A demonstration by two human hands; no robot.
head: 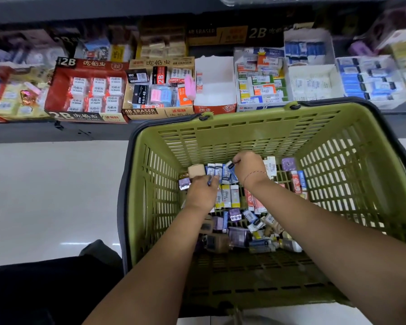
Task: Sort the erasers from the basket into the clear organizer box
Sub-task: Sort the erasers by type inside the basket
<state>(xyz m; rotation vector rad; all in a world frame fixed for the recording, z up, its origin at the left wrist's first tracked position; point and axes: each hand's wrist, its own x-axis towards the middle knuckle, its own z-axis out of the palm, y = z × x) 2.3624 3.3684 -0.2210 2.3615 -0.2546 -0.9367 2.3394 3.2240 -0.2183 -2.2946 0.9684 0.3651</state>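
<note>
A green slatted basket [232,132] stands on the floor and holds several packaged erasers [234,195] in blue, white, yellow, red and purple wrappers. Both my hands reach down into it. My left hand [201,192] lies over the pile at the left and pinches a small blue-and-white eraser [210,180]. My right hand [250,166] is further back, its fingers pinching another blue-and-white eraser [230,165] lifted at an angle. A row of the same blue erasers [217,171] stands between the hands. I see no clear organizer box for certain.
A low shelf behind the basket carries open display cartons: a red 2B eraser box [85,90], a tan 4B eraser box [159,87], a nearly bare white carton [215,83] and cartons of blue-and-white erasers [370,78]. Pale tiled floor [45,195] lies left. A dark trouser leg [33,289] is lower left.
</note>
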